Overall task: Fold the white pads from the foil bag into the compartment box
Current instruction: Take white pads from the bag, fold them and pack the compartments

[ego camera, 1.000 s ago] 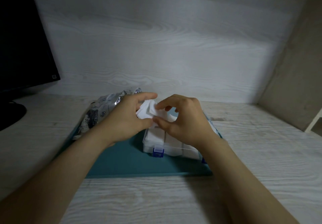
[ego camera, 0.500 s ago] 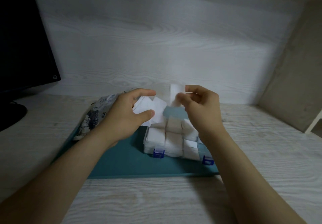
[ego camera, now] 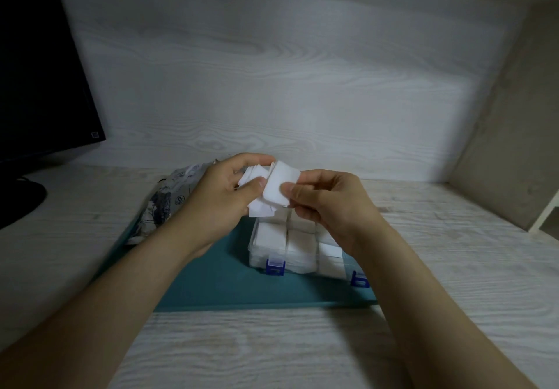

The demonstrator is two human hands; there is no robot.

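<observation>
While held close together above the compartment box (ego camera: 253,255), both hands clamp on white pads (ego camera: 260,209).
Left hand (ego camera: 220,204) curls round the stack; right hand (ego camera: 329,207) pinches a single pad (ego camera: 276,188) at frame centre; foil bag (ego camera: 169,198) lies centre-left.

The desk (ego camera: 453,252) is pale wood-grain board, matt and lightly textured, and the back panel (ego camera: 272,86) shows the same whitewashed grain. The teal mat (ego camera: 217,282) looks smooth and matt. The compartment box (ego camera: 252,255) is clear, slightly glossy plastic with blue plastic latches (ego camera: 275,266). The white pads (ego camera: 276,190) look thin, soft and matt, like cotton or paper. The foil bag (ego camera: 169,201) is crinkled, shiny silver film with dark print. The monitor (ego camera: 36,70) is black plastic. The side wall (ego camera: 508,146) is dull beige and faintly rough.
</observation>
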